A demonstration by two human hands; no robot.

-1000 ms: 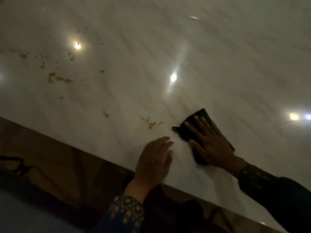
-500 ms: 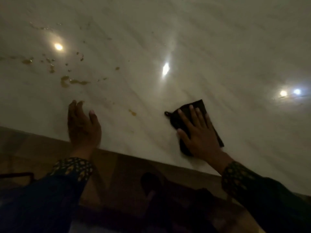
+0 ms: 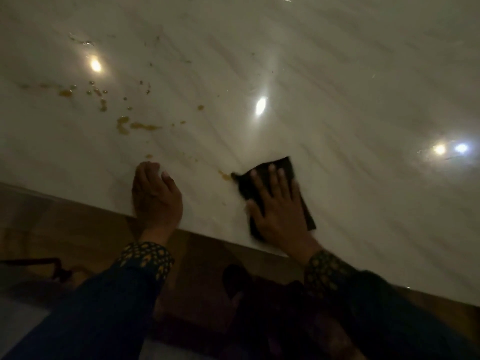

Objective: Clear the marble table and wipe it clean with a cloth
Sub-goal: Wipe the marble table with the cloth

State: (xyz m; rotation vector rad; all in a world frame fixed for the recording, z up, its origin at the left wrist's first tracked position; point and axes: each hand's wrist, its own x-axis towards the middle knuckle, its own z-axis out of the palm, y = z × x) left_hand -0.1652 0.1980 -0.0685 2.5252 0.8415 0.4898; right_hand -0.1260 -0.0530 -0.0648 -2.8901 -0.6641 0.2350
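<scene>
Two hands at the near edge of one marble table, listed from the near side outward:

- Sleeves [image 3: 145, 258]: dark blue, cuffs patterned in yellow, both reaching in over the table's near edge.
- Left hand [image 3: 155, 196]: rests at the near edge, fingers loosely curled, holding nothing.
- Right hand [image 3: 279, 211]: fingers straight and spread, pressed flat on the cloth; nothing gripped.
- Cloth [image 3: 283, 165]: dark, folded, lying on the marble just inside the near edge, mostly under the right hand; its left corner touches a small orange smear [image 3: 224, 175].
- Marble table [image 3: 363, 87]: pale, veined, glossy.
- Orange spills [image 3: 124, 126]: drops and streaks scattered beyond the left hand, toward the far left.
- Light reflections [image 3: 260, 105]: several bright spots farther out on the surface.
</scene>
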